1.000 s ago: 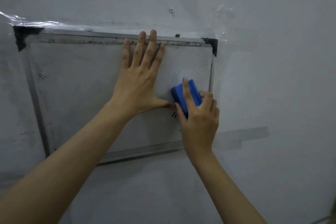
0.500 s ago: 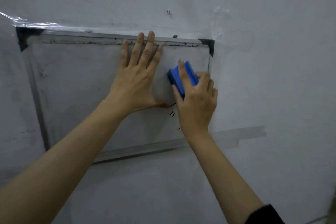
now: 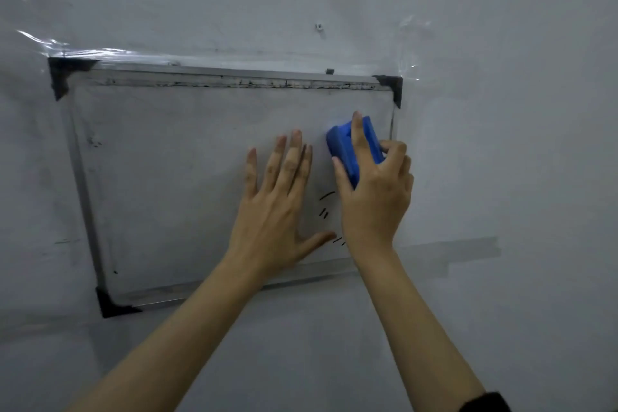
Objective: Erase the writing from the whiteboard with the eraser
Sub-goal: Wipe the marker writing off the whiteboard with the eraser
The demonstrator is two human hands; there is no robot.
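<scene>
Your left hand slid down off top frame, flat and open on board. Right hand grips eraser, now up at 2 o'clock corner. Marks below still unwiped; stroke down next.

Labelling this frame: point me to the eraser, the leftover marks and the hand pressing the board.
eraser (image 3: 366, 140), head view, on its blue back beside the finger.
leftover marks (image 3: 327, 195), head view, on the curved stroke.
left hand (image 3: 274, 207), head view, on the back of the hand.
</scene>
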